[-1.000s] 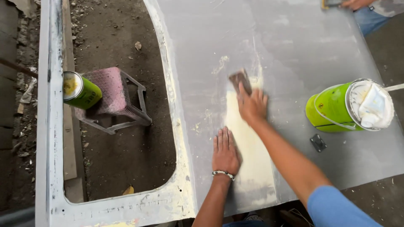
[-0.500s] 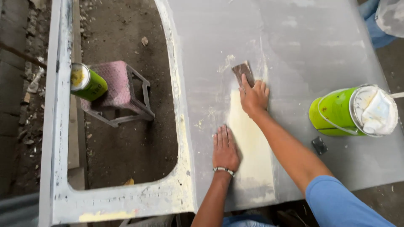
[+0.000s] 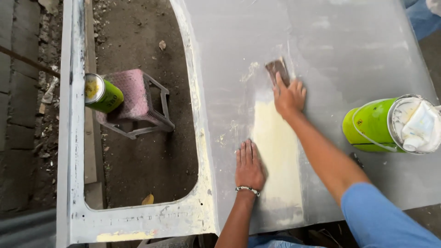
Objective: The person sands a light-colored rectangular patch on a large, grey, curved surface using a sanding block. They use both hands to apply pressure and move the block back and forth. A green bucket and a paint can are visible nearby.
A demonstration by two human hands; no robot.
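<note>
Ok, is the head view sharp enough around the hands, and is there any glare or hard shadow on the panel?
Head view: soft even daylight, no glare on the grey metal panel; right hand on the brown sanding pad slightly soft; left hand sharp; faint shadows only.

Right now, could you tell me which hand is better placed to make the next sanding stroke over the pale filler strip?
The right hand, I would judge: it already presses the sanding piece at the far end of the filler strip. The left hand lies flat and empty on the grey panel.
</note>
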